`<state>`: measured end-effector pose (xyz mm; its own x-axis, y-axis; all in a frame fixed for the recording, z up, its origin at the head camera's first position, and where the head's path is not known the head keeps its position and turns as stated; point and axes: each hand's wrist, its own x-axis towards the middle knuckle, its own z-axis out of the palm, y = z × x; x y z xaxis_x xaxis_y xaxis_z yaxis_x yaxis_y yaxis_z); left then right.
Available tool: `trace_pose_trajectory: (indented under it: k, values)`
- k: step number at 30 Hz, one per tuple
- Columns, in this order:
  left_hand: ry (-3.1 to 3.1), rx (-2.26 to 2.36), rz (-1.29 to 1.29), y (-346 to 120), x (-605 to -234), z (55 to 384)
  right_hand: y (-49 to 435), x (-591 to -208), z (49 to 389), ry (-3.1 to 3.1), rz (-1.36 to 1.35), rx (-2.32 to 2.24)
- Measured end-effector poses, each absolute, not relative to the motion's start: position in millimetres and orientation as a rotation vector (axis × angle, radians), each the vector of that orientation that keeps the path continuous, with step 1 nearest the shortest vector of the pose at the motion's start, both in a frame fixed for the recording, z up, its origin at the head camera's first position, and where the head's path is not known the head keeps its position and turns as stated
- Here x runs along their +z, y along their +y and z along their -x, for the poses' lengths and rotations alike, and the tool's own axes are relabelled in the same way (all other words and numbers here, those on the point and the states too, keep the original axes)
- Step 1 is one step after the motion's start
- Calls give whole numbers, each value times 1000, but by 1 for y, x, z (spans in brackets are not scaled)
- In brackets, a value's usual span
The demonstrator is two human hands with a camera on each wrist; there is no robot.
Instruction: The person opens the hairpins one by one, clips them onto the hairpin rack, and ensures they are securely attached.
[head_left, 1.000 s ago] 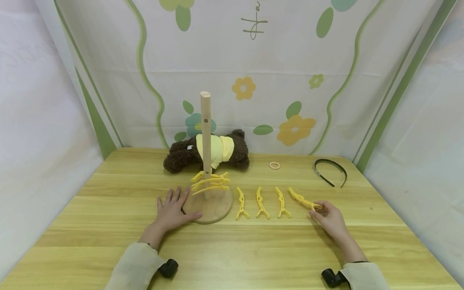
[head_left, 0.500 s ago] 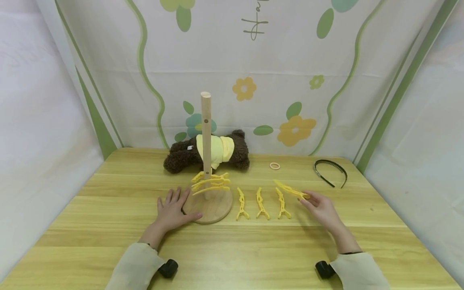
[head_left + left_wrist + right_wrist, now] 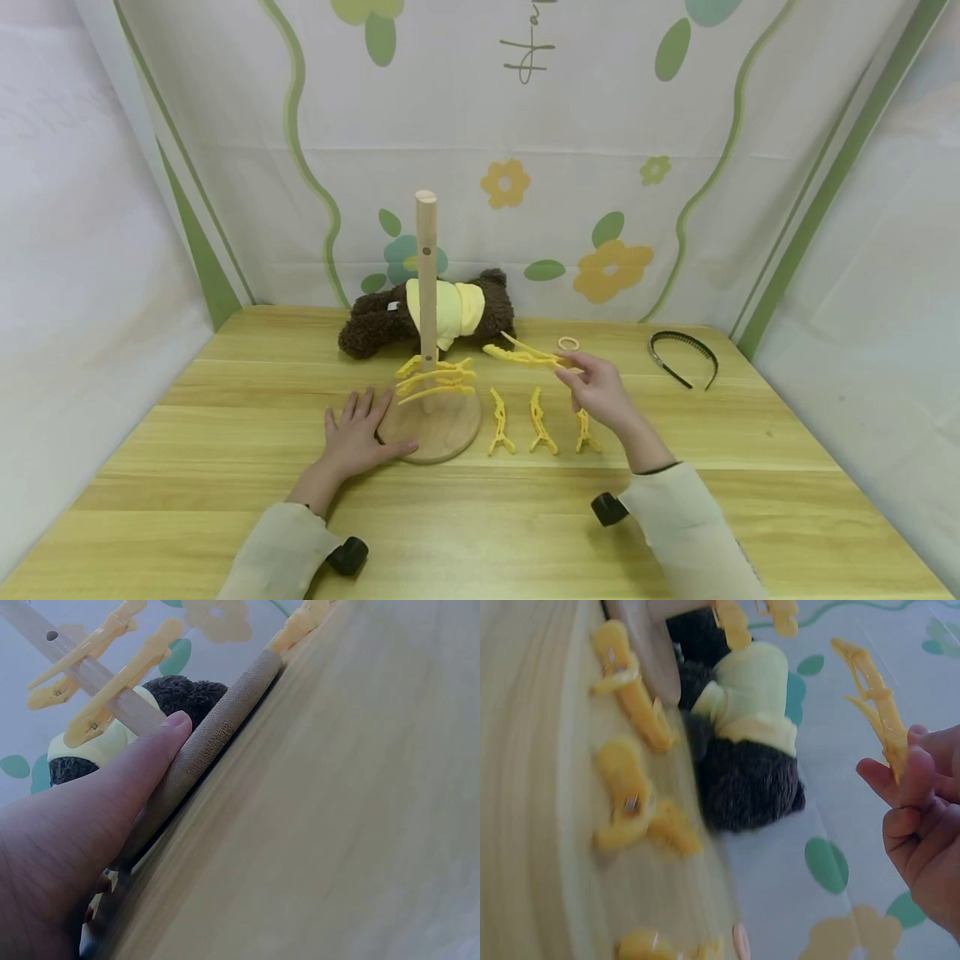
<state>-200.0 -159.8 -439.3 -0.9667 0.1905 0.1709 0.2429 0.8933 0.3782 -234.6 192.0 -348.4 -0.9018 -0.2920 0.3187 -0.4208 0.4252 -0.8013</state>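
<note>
My right hand (image 3: 602,396) pinches the tail end of a yellow hair clip (image 3: 525,357) between thumb and fingers. In the right wrist view this clip (image 3: 881,697) is raised with its two arms spread apart. A wooden stand has an upright post (image 3: 427,292) and a round base (image 3: 435,437). Several yellow hair clips (image 3: 437,377) are stacked crosswise low on the post. My left hand (image 3: 356,442) lies with fingers spread at the base's left side; its thumb rests on the base edge (image 3: 217,742) in the left wrist view.
Three yellow hair clips lie in a row right of the stand: a left one (image 3: 501,423), a middle one (image 3: 542,423) and a right one (image 3: 586,435), partly covered by my hand. Behind lie a brown teddy bear (image 3: 450,308), a small ring (image 3: 568,343) and a black headband (image 3: 684,337).
My right hand has lifted the rightmost hair clip off the table and carried it left and back, towards the stand; its arms now stand apart. My left hand has stayed put.
</note>
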Motion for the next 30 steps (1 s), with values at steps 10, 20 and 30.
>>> trace_pose_trajectory:
  k: [10,20,30]
  values:
    - [-2925,-610,339,-161,-440,200,130,-316,234,-2498,-809,1377]
    - [-2924,-592,337,-159,-440,200,90,-296,226,-2437,-968,1302]
    - [-2918,-585,344,-160,-439,200,90,-323,256,-2479,-1007,1348]
